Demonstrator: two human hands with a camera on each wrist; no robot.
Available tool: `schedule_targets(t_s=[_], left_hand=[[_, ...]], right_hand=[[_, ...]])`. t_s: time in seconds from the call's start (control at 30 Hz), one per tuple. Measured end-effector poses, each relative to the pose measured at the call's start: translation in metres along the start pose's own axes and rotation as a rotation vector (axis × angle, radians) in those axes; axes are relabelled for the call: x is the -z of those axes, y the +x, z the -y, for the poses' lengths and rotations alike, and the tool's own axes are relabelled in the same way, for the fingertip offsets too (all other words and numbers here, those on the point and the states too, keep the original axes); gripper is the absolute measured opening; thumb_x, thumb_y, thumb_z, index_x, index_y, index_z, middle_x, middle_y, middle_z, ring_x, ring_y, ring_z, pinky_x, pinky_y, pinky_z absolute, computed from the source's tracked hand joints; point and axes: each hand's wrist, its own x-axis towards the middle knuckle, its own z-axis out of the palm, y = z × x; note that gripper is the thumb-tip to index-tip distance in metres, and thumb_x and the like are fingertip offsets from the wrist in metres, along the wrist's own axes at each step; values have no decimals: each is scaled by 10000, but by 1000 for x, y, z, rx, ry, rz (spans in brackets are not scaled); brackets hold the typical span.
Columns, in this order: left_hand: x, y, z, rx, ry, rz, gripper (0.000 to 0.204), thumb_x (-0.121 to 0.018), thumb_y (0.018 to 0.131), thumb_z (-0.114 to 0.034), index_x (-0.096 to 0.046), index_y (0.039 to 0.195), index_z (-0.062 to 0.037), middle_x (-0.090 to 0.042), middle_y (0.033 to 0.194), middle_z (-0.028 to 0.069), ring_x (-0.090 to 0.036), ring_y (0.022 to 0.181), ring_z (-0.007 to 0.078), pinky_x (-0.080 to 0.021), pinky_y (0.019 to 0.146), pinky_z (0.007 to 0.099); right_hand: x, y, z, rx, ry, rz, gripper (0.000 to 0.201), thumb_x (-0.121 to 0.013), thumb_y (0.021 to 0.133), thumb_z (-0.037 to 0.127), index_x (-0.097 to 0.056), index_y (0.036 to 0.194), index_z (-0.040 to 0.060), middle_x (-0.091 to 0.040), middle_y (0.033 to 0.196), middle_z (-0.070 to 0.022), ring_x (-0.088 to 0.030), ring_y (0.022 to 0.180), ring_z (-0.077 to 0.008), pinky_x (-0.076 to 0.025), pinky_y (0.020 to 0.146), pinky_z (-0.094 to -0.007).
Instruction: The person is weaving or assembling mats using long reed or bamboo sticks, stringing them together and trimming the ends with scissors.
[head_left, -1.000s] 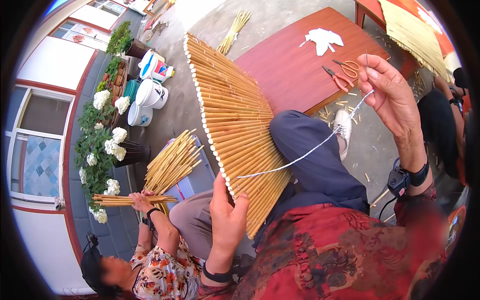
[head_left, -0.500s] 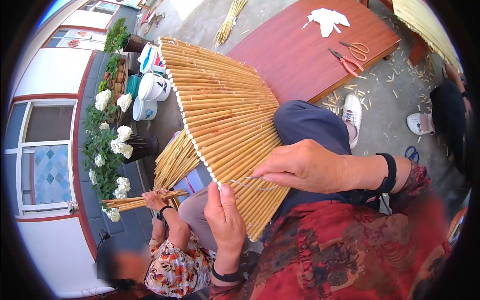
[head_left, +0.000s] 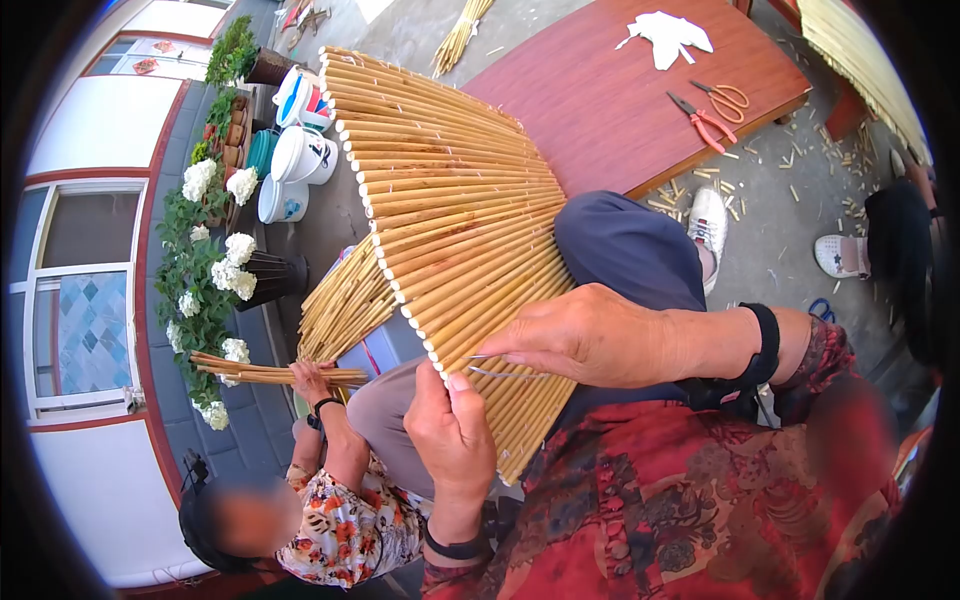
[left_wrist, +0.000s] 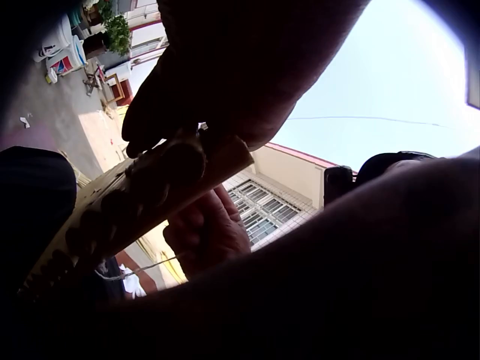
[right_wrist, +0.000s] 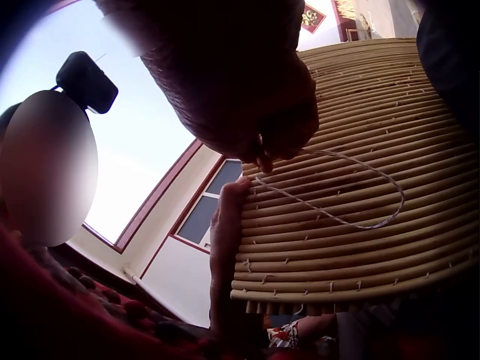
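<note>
A mat of stitched reed stalks (head_left: pixel 450 210) lies across the lap, its white cut ends along the left edge. The left hand (head_left: pixel 450 430) grips the mat's near left edge between thumb and fingers. Just right of it the right hand (head_left: pixel 590 335) pinches a thin needle (head_left: pixel 487 356) over the stalks. White thread (head_left: pixel 510 375) trails beneath the right fingers; in the right wrist view the thread (right_wrist: pixel 401 196) forms a loose loop on the mat. The left wrist view is dark, with the right hand (left_wrist: pixel 210 232) beyond the mat edge.
A red-brown table (head_left: pixel 640 120) ahead holds pliers (head_left: pixel 703 122), scissors (head_left: pixel 722 100) and a white cloth (head_left: pixel 668 38). At left another person (head_left: pixel 340 510) holds several stalks (head_left: pixel 270 372) beside a stalk pile (head_left: pixel 350 300). Buckets (head_left: pixel 300 155) and flowers stand farther off.
The right hand has come down from the raised position at right, where it drew the thread out, to the mat's edge beside the left hand. The mat's far end has shifted left in view.
</note>
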Motion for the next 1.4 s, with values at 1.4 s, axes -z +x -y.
schedule_targets(t_s=[1.4], left_hand=[[-2,-6,12,-26,-61,5,228,-419,857,-87,-544,1008,31,-571,737,161,-576,620,280,-443,590,344]], right_hand=[[-7,-7,-7,-95,140,57,244,-532,875,177,-588,1104,112,-623,852,-150,-606,764,-319,-502,653,-367]])
